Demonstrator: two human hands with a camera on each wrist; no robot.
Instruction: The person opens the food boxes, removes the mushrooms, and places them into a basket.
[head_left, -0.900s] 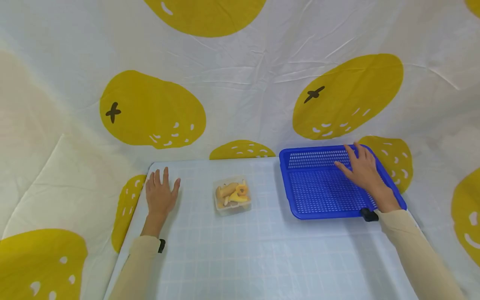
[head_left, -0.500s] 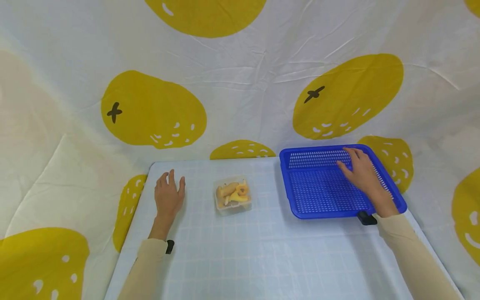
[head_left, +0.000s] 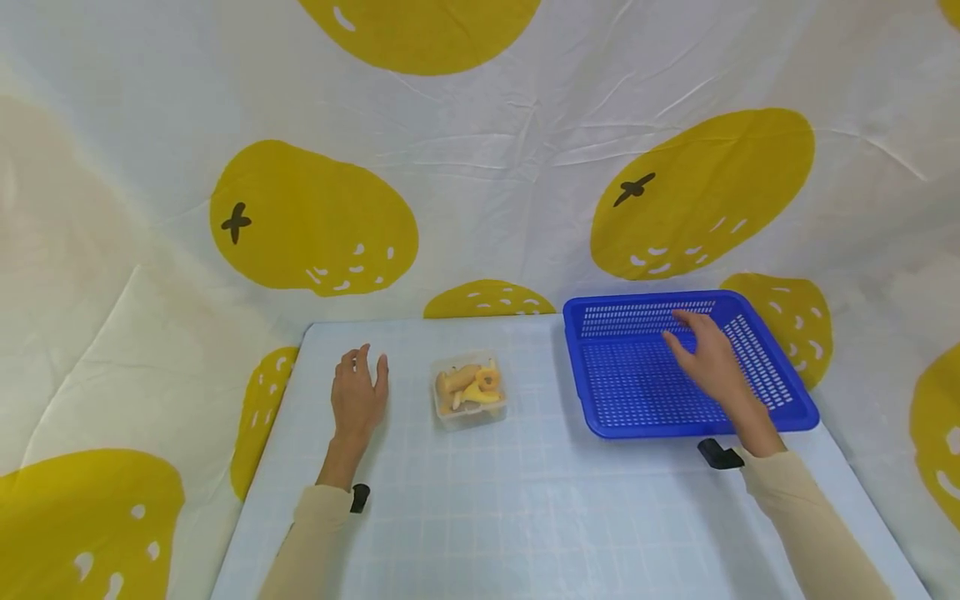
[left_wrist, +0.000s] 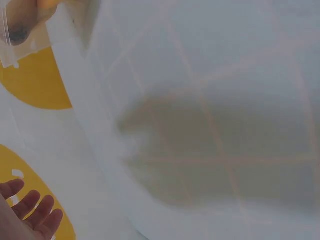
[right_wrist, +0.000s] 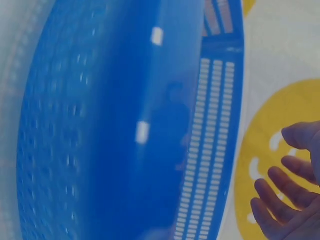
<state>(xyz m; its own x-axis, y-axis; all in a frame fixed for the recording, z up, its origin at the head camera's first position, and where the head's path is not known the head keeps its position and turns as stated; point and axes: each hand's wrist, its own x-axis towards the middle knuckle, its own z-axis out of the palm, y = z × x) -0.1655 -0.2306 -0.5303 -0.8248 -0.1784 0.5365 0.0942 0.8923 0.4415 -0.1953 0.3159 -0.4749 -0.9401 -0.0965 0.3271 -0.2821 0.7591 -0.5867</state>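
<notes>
Left hand [head_left: 357,402], relaxed: clear plastic box [head_left: 474,419] rightward. Right hand [head_left: 709,358], relaxed: blue plastic basket [head_left: 633,379] below. Only head view shows both.

Wht cloth [head_left: 495,217] w/ yel prints [head_left: 318,221]

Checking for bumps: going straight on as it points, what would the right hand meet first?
Likely the far wall of the blue basket; height is unclear, so the right hand might pass over to the patterned cloth.
</notes>
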